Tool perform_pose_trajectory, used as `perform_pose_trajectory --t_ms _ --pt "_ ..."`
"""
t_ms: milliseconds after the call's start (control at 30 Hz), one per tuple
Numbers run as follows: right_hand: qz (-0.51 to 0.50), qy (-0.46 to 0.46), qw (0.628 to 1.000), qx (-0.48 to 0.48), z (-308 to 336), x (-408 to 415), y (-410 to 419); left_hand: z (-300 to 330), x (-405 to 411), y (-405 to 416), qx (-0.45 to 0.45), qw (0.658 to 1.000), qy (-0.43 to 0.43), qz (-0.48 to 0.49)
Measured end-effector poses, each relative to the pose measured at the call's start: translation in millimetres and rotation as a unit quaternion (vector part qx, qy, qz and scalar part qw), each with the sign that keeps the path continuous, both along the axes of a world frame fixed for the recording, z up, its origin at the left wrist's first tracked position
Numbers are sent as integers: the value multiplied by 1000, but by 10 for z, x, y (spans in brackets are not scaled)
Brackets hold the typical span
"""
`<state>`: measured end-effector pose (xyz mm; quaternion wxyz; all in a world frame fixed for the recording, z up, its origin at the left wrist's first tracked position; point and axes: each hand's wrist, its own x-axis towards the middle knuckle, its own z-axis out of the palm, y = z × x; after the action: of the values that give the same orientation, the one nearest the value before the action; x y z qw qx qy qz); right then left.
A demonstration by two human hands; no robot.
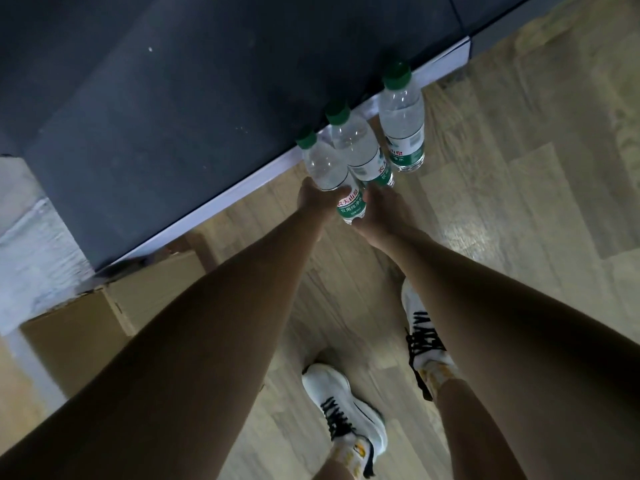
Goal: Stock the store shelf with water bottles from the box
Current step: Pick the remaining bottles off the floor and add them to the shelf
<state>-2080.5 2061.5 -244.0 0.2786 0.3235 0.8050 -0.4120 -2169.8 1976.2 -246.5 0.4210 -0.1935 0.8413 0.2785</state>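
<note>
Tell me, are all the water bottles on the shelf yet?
Not yet. One bottle already stands apart at the shelf edge, so that looks done. In hand: the left hand grips a bottle, and a middle bottle stands by the right hand, whose grip I cannot see. The box is below; its contents are hidden.

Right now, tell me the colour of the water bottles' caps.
Green, on all three water bottles; clearest in the head view.

bottle label (pixel 351 206) reads 农夫山泉, 饮用纯净水
</note>
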Motion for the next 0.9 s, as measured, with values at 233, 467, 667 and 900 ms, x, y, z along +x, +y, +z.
perform_pose_trajectory --t_ms 233,467,667,900 --pt "-11 -1 1000 -9 61 134 90 -74 45 42 11 995 39 91" --pt "43 -39 998 9 489 286 166 344 369 -294 2 993 17 116" --pt "96 -46 994 12 1329 447 -11 1253 474 -603 11 999 30 42" --pt "175 -7 984 19 2741 311 -278 2775 344 -939 13 993 65 -101"
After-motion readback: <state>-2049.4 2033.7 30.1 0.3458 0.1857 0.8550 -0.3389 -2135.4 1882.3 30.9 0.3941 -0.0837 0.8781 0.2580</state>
